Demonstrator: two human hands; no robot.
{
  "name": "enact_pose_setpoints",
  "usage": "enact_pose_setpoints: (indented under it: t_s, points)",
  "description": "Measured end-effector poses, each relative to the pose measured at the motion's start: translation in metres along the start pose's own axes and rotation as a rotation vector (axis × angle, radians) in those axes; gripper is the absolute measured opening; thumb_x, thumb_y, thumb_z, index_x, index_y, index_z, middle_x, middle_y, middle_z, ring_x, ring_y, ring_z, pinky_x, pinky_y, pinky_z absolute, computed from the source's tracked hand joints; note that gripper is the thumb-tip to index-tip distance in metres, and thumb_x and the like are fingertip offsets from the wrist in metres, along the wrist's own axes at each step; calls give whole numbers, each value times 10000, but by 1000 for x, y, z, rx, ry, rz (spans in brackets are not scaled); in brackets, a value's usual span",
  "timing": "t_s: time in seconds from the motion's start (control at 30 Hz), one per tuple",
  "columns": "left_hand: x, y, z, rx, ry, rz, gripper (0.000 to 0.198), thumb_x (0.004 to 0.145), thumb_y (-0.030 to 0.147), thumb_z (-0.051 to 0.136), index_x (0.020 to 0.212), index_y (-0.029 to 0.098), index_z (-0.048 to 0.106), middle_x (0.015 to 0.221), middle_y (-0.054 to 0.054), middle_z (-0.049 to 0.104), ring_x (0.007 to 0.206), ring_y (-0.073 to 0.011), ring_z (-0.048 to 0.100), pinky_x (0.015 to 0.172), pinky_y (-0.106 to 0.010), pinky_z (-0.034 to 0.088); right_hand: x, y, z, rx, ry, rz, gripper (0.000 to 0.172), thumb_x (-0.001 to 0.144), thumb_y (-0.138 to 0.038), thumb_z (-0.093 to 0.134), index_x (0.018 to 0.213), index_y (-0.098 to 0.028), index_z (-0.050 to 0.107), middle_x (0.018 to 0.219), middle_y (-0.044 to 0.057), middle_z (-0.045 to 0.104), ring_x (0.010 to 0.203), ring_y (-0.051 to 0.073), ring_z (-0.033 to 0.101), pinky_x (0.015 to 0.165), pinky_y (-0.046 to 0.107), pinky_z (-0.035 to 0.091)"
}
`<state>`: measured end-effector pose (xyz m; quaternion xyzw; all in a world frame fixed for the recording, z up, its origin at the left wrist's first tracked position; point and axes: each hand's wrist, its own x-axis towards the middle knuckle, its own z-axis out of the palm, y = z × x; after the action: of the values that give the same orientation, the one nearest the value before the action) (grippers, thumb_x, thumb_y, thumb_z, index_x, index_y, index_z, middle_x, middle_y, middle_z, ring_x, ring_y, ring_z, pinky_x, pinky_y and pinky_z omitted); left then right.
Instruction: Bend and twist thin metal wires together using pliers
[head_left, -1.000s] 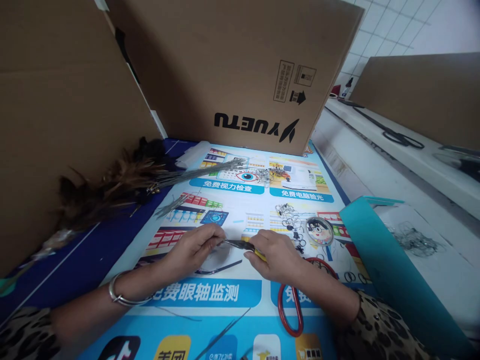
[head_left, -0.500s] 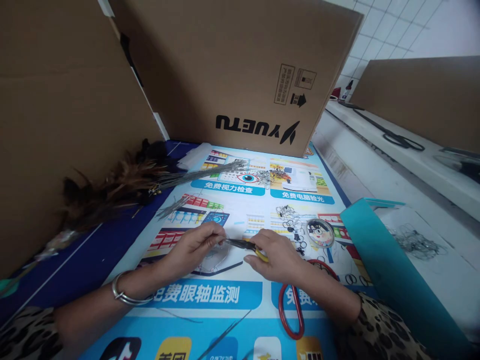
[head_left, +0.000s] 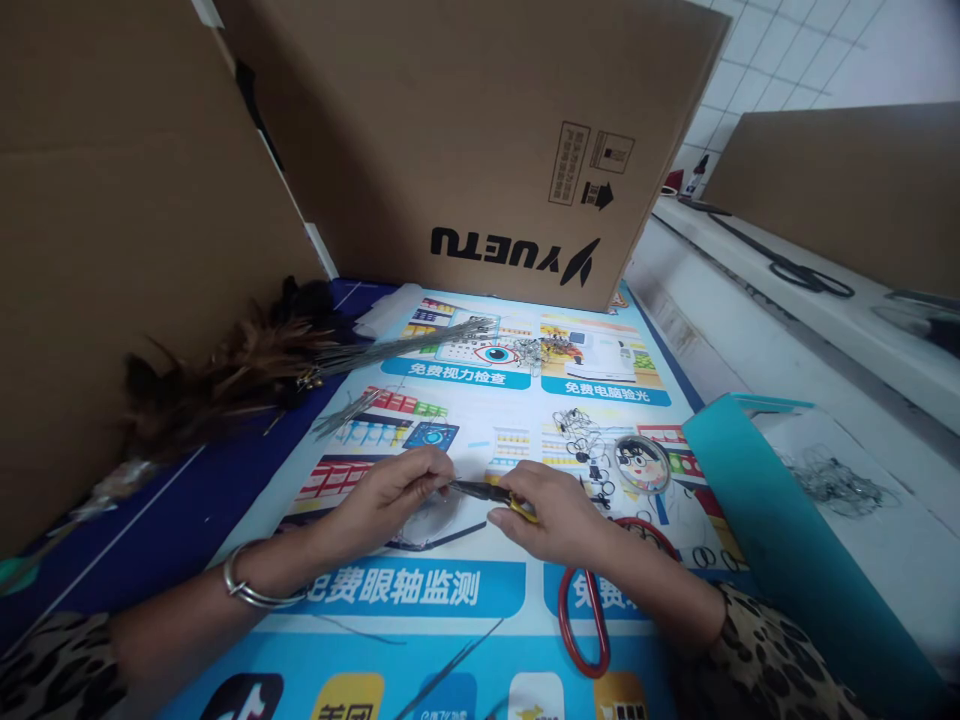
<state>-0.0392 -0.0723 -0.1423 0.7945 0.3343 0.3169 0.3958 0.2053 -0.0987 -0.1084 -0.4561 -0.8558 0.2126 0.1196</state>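
My right hand [head_left: 551, 508] is closed around the yellow handles of a pair of pliers [head_left: 484, 490], whose dark jaws point left. The jaw tips meet the fingertips of my left hand [head_left: 409, 490], which pinches something thin and small that I cannot make out. Beneath the left fingers a round clear dish [head_left: 433, 522] lies on the printed sheet, partly hidden. Red-handled scissors [head_left: 583, 625] rest below my right wrist, which covers part of them.
Thin wires [head_left: 409, 348] lie in a bundle beside brown feathers [head_left: 232, 370] at the left. Small black rings and wire pieces [head_left: 592, 460] are scattered near a round tin [head_left: 641, 465]. A teal box [head_left: 780, 520] stands right. A large cardboard box [head_left: 480, 150] closes off the back.
Both hands and the pliers hold almost the same position. The view has shifted very slightly.
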Motion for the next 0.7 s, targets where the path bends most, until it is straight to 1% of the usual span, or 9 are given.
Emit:
enact_pose_setpoints:
  t_s: [0.27, 0.53, 0.7]
  points:
    - [-1, 0, 1, 29, -4, 3, 163, 950, 201, 379, 893, 183, 531, 853, -25, 558, 806, -144, 532, 746, -275, 424, 0, -1, -1, 8, -6, -15, 258, 888, -402, 480, 980, -185, 583, 915, 50, 610, 788, 157, 551, 644, 245, 368]
    - [-2, 2, 1, 55, 3, 0, 164, 939, 173, 380, 894, 180, 537, 845, -21, 573, 789, -140, 544, 733, -268, 429, 1, -3, -3, -25, -23, -9, 254, 889, -386, 466, 940, -168, 587, 889, 59, 605, 782, 157, 552, 632, 239, 368]
    - [-1, 4, 2, 68, 14, 1, 171, 940, 184, 388, 855, 172, 536, 804, -12, 567, 753, -135, 539, 706, -259, 426, 1, -3, -3, -45, -24, -26, 239, 892, -370, 459, 923, -168, 582, 879, 55, 608, 771, 153, 549, 610, 233, 355]
